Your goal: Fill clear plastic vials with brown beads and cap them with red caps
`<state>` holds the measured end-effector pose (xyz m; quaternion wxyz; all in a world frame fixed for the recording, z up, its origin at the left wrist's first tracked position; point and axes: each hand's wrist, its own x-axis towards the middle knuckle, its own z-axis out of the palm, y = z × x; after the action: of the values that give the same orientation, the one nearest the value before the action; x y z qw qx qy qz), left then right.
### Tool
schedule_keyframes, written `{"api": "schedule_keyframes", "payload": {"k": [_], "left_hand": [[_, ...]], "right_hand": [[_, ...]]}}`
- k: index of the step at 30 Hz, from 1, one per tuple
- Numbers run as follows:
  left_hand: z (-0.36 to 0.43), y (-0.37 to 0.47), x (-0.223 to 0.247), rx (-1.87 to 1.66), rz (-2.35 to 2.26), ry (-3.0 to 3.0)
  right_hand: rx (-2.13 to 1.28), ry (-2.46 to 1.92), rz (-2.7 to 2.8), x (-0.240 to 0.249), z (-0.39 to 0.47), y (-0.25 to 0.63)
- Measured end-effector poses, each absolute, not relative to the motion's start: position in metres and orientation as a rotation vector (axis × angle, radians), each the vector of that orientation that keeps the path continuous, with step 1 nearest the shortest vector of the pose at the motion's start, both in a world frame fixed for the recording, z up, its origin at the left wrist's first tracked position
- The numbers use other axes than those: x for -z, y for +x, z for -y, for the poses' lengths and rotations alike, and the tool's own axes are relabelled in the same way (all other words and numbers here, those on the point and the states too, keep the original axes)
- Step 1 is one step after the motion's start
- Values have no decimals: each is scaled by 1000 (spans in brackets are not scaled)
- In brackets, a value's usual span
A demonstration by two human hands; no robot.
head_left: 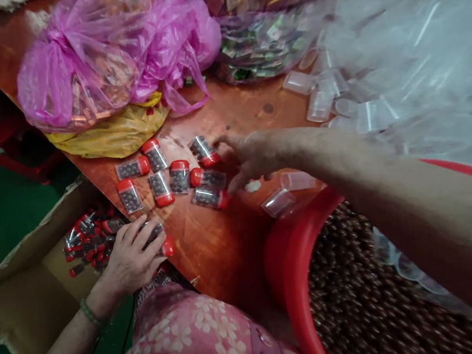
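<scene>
My left hand [135,255] is at the table's near left edge, fingers curved over a small clear jar with a red cap [167,247]; its palm side is hidden. Dark beads show through the jar's wall. On the table, my right hand [244,157] reaches to the right side of a loose group of similar jars. Its thumb and fingers are apart, close to one jar [203,149] and the red end of another jar [209,197]; contact is hard to tell. More filled jars, such as one standing jar [180,176], lie between the hands.
Below the table edge, a cardboard box [30,305] contains many red-capped jars. A red tub [293,286] of dark brown beads stands at the right. Empty clear cups [319,101] lie by a large plastic bag [419,45]. Pink bags [71,65] and a yellow bag [111,136] sit behind.
</scene>
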<state>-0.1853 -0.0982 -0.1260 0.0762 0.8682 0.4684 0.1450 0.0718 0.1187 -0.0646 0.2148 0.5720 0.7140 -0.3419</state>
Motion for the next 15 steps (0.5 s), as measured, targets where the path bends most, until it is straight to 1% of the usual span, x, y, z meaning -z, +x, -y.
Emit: {"api": "schedule_keyframes", "payload": {"k": [2,4,7,10,11,12,15], "left_hand": [[103,-202,124,-483,-1431,2575],[105,-218,121,-525,-1467,2529],[94,-232,111,-697,-1554,2454],[64,-226,99,-910,-1578,2433],[50,-221,96,-919,-1539,2465],[35,-214,93,-856,-1494,2509],[-10,-195,89,-566,-1485,2575]], "right_hand": [[1049,1509,-1861,62,-113,57],[1071,1448,-1814,63,-103,49],[948,1391,-1940,71,-84,41],[856,1359,-2095,78,-68,26],[856,1353,-2116,80,-63,19],[861,1348,-2128,80,-59,11],[914,1282,-2242,81,-48,-15]]}}
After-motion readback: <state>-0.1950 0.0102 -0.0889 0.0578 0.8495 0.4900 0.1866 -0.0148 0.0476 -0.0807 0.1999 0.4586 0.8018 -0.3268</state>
